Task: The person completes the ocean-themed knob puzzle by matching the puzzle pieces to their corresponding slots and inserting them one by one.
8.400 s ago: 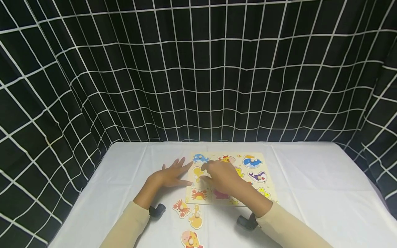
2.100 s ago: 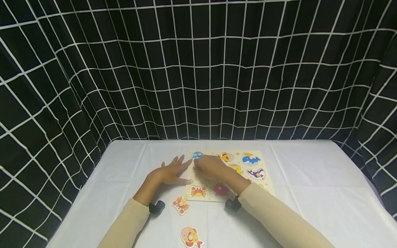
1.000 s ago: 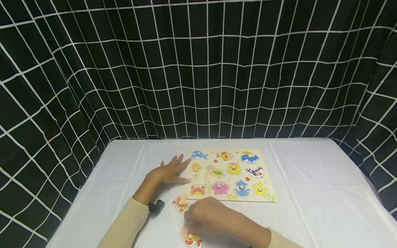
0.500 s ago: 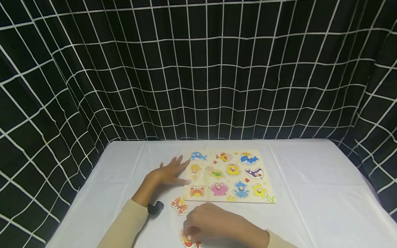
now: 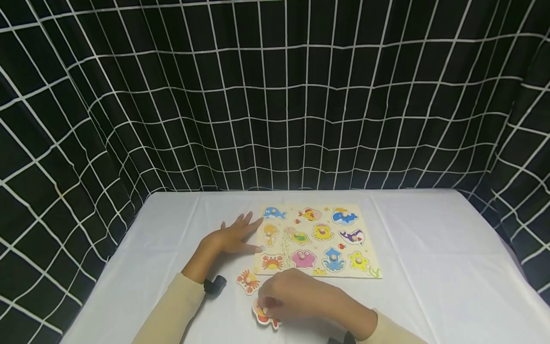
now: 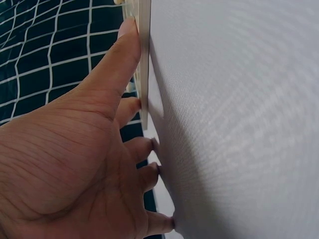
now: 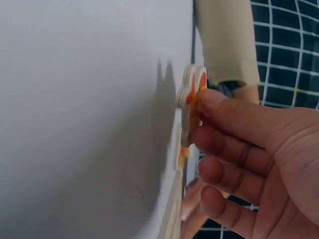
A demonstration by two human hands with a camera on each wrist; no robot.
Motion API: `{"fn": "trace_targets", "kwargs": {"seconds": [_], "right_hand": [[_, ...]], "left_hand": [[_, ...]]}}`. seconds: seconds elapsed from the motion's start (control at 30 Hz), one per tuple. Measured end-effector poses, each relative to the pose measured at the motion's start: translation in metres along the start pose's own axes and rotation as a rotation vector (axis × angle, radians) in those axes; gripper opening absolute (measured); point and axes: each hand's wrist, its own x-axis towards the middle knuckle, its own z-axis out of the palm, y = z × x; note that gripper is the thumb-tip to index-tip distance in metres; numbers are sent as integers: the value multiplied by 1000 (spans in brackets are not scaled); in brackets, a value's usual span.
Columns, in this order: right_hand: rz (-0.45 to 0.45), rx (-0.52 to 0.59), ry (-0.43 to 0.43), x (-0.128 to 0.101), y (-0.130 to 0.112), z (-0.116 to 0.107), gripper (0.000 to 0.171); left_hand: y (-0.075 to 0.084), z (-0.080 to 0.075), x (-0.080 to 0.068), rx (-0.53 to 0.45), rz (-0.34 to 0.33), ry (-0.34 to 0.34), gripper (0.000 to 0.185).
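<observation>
My right hand [image 5: 296, 294] pinches the knob of a pink-and-yellow wooden fish puzzle piece [image 5: 261, 315]. In the right wrist view, this fish piece [image 7: 192, 104] is tilted and raised off the cloth, its shadow beside it. My left hand [image 5: 234, 239] lies with spread fingers at the left edge of the wooden peg puzzle board [image 5: 315, 246], thumb on its border; the left wrist view shows the thumb [image 6: 117, 55] over that edge. A crab piece [image 5: 248, 282] lies on the cloth, in front of the board's near left corner. The board's crab picture [image 5: 272, 262] and fish picture [image 5: 309, 213] show no knob.
Knobbed pieces sit in the board, among them a seahorse [image 5: 270, 234], a whale [image 5: 344, 216], a squid [image 5: 333, 259] and a starfish [image 5: 358, 261]. A white cloth [image 5: 429, 267] covers the table. A black curtain with a white grid [image 5: 296, 95] surrounds its back and sides.
The seahorse piece went from the cloth into the board. My right hand then came back to the fish piece, took its knob and raised it, moving slightly toward the board. My left hand stayed.
</observation>
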Motion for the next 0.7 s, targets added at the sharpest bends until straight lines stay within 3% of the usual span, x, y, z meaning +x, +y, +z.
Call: {"fn": "trace_targets", "kwargs": {"seconds": [0.37, 0.7], "right_hand": [[152, 43, -27, -2, 15, -5, 7], [124, 7, -4, -1, 21, -2, 9]], "left_hand": [[3, -2, -1, -4, -18, -15, 92], [1, 0, 1, 15, -19, -11, 91]]}}
